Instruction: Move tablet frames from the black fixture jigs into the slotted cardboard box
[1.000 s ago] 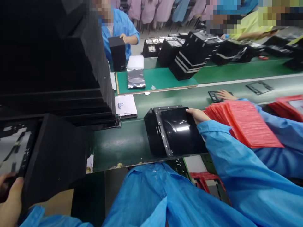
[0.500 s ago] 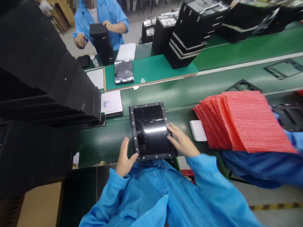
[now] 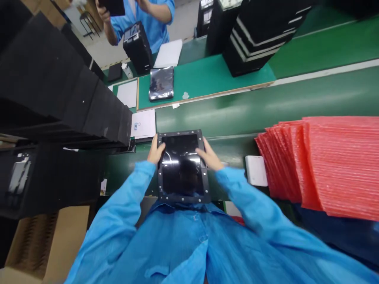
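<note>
A glossy black rectangular panel in a studded frame is held over the near edge of a dark green conveyor belt, gripped at its upper sides by the left hand and right hand, fingers closed narrowly on the frame, stacked red ribbed sheets placed to the right

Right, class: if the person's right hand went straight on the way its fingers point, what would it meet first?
The glossy black framed panel comes first: the right hand already rests on it. Beyond it, the left hand seems next, though depth is hard to judge.
</note>
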The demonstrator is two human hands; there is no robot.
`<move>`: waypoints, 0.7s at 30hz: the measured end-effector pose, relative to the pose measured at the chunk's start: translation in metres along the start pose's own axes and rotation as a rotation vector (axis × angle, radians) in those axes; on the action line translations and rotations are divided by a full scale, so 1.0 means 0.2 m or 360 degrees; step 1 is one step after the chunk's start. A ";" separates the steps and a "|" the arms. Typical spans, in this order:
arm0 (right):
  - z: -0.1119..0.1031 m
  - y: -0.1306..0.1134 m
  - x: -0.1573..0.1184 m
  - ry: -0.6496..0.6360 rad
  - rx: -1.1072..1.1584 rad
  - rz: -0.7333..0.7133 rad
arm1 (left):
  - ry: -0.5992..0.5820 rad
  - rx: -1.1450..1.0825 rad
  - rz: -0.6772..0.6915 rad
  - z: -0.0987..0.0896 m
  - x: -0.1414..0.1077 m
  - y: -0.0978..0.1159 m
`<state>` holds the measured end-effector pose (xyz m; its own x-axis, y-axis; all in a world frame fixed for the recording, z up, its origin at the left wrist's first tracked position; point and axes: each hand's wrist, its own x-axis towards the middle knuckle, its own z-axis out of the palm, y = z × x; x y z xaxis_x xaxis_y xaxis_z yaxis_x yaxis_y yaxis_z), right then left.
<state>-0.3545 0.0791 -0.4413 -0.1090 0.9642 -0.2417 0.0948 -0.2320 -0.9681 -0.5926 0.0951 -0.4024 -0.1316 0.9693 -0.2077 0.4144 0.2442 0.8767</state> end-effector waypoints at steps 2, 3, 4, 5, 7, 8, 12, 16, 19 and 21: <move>-0.02 -0.06 0.21 0.0026 0.0012 -0.0022 | 0.0008 0.0061 -0.0038 0.01 0.19 0.04; -0.03 -0.07 0.28 0.0035 0.0005 -0.0035 | 0.0004 0.0094 -0.0024 0.01 0.24 0.05; -0.04 -0.08 0.32 0.0041 -0.0018 -0.0055 | 0.0000 0.0132 0.0018 0.01 0.27 0.04; -0.04 -0.08 0.33 0.0049 -0.0057 -0.0084 | -0.0004 0.0178 0.0077 0.01 0.28 0.03; -0.06 -0.09 0.33 0.0078 -0.0171 -0.0163 | -0.0013 0.0299 0.0176 0.00 0.27 0.03; -0.06 -0.09 0.32 0.0099 -0.0231 -0.0205 | -0.0005 0.0381 0.0191 0.00 0.26 0.03; -0.05 -0.09 0.33 0.0183 -0.0439 -0.0292 | 0.0097 0.0931 0.0223 0.02 0.10 0.11; -0.03 -0.11 0.34 0.0299 -0.0707 -0.0399 | -0.0411 0.1381 0.1056 0.01 -0.36 0.06; 0.00 -0.14 0.31 0.0379 -0.1022 -0.0711 | -0.0583 0.1302 0.1649 -0.02 -0.68 -0.09; 0.03 -0.17 0.28 0.0331 -0.1223 -0.0943 | -0.0477 0.1196 0.1793 -0.05 -0.77 -0.18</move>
<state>-0.3694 0.1405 -0.4219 -0.1775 0.9179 0.3548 0.7050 0.3702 -0.6050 -0.5959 -0.0628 -0.3990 0.7508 0.5980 0.2805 0.5598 -0.8015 0.2105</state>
